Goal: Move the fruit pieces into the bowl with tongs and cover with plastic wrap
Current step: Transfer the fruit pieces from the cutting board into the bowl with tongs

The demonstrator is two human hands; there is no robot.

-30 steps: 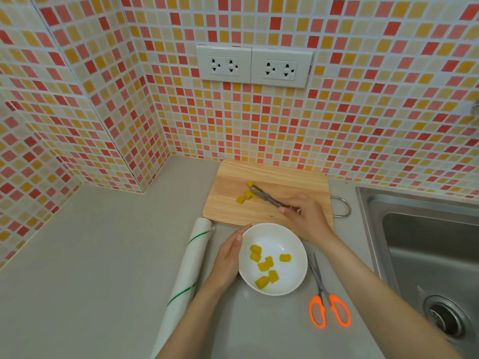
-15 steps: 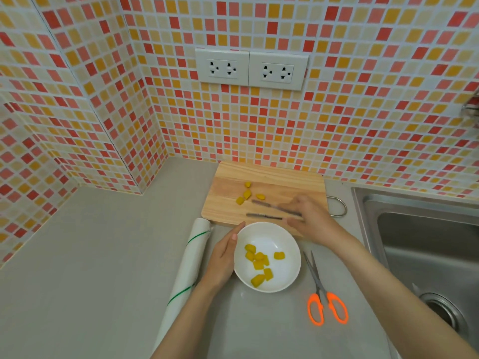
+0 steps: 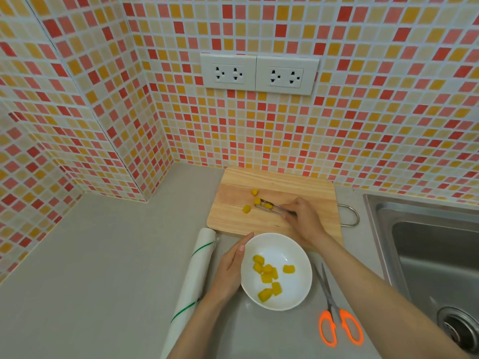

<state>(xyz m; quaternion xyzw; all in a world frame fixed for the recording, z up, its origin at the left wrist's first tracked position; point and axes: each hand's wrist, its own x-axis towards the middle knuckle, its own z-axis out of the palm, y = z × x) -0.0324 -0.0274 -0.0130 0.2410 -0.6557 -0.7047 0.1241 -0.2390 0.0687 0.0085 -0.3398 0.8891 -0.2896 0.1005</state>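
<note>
A white bowl [image 3: 298, 294] stands on the grey counter and holds several yellow fruit pieces [image 3: 267, 277]. My left hand [image 3: 229, 270] rests flat against the bowl's left side. Behind the bowl lies a wooden cutting board [image 3: 305, 187] with yellow fruit pieces [image 3: 246, 209] left of its middle. My right hand [image 3: 303, 217] holds metal tongs [image 3: 269, 206] over the board, their tips around one small yellow piece. A roll of plastic wrap [image 3: 199, 270] lies on the counter left of the bowl.
Orange-handled scissors [image 3: 337, 322] lie right of the bowl. A steel sink [image 3: 435, 250] fills the right side. A tiled wall with two socket plates [image 3: 259, 73] rises behind the board, and a tiled corner juts out at the left.
The tongs went from near the bowl's far rim back out to the fruit pieces on the board. The tong tips now sit around a piece. My left hand stayed against the bowl.
</note>
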